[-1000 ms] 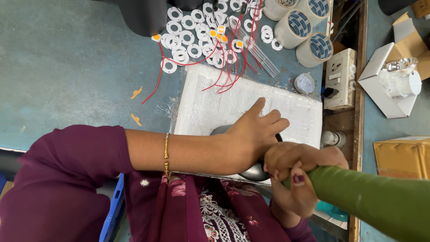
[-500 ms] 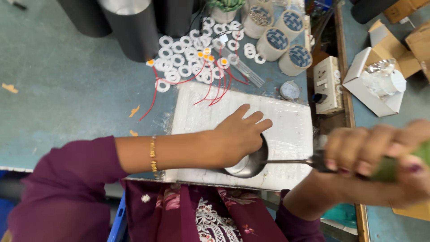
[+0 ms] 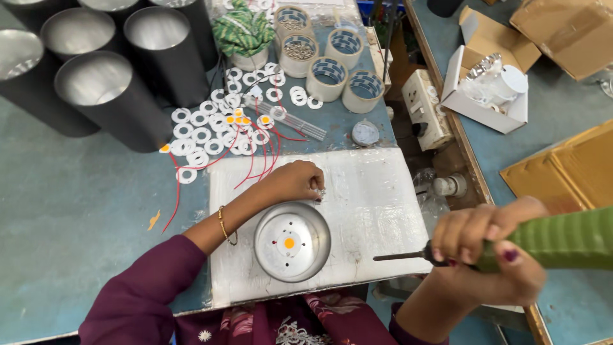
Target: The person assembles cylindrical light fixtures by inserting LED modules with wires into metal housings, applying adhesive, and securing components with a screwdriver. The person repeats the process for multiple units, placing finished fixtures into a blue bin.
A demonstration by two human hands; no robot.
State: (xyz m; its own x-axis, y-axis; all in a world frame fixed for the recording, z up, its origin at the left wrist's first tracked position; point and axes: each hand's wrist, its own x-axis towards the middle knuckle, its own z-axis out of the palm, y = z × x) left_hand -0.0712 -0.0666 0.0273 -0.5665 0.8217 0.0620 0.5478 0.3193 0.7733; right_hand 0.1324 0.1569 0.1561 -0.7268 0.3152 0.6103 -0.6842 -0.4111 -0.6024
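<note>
A round silver metal housing [image 3: 292,241] sits open side up on a white sheet [image 3: 377,198], with a white disc and an orange dot inside it. Just above its rim rests my left hand [image 3: 299,180], fingers curled and fingertips pinched on a small shiny piece [image 3: 318,190]. My right hand [image 3: 488,246] is off the sheet's right edge, gripping a green-handled screwdriver [image 3: 562,239]. The screwdriver's dark metal shaft [image 3: 399,257] points left toward the housing and stops short of it.
Several black metal cylinders [image 3: 112,96] stand at the back left. White rings with red wires [image 3: 211,131] lie behind the sheet. Tape rolls [image 3: 329,76] and a small dial [image 3: 365,133] are further back. A socket block [image 3: 426,108] and open cardboard boxes [image 3: 488,86] are at the right.
My left hand has lifted off the silver housing and moved up onto the sheet, uncovering the housing. My right hand has pulled the screwdriver out of it and away to the right.
</note>
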